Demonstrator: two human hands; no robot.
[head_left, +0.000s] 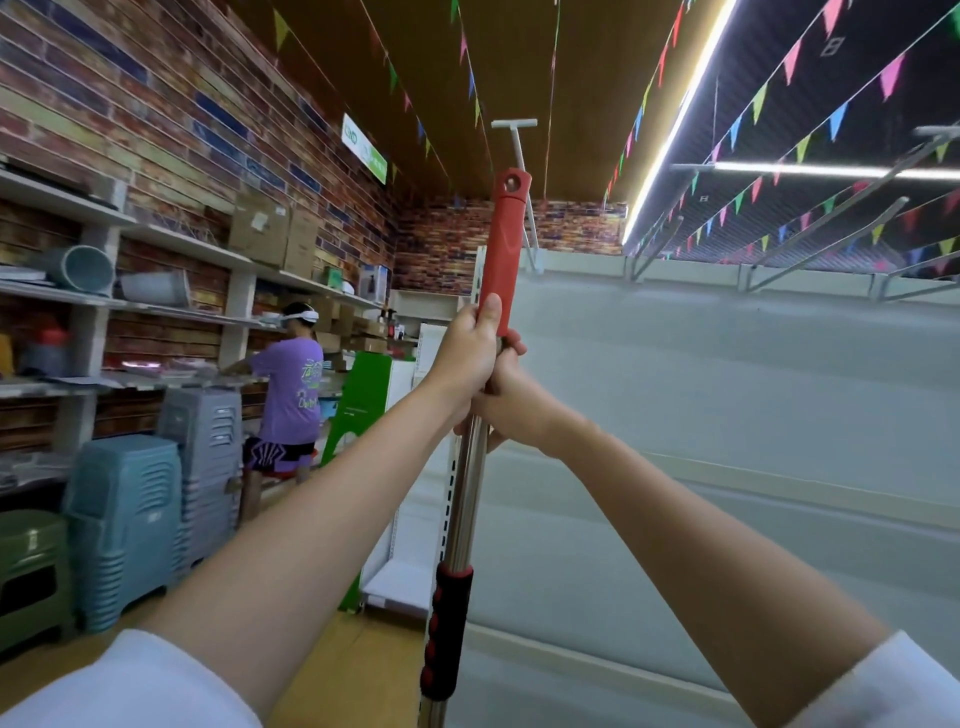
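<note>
Your left hand (470, 353) and right hand (514, 402) both clench the pole (466, 499). It's probably stiff, light and slick, so favour the red grip (503, 249).

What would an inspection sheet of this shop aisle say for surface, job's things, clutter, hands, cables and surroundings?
Surface: brown wood-look floor.
Job's things: pole held upright, with a red handle on top and a black-and-red grip lower down.
Clutter: stacked plastic stools; cardboard boxes on the wall shelves.
Hands: left hand grips the pole above the right hand.
Cables: nothing seen.
Surroundings: another person at the shelves; white shelving panel; bunting overhead.
</note>
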